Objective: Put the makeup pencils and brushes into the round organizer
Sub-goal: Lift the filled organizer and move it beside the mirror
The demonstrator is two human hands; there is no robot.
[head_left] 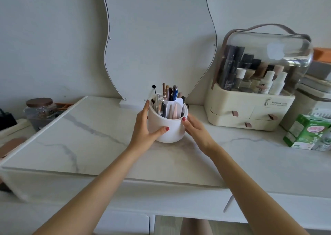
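A white round organizer (174, 127) stands upright on the marble tabletop (89, 145), in front of the mirror. Several makeup pencils and brushes (169, 93) stick up from its compartments, split by a white divider. My left hand (145, 127) wraps its left side, thumb across the front and fingers at the rim. My right hand (196, 127) presses against its right side, thumb near the rim. Both hands grip the organizer; no loose pencils or brushes lie on the table.
A wavy-edged mirror (157, 37) leans on the wall behind. A cream cosmetics case (250, 109) with a clear dome and drawers stands to the right, a green carton (304, 132) beyond it. A lidded glass jar (40, 109) sits off the table's left edge.
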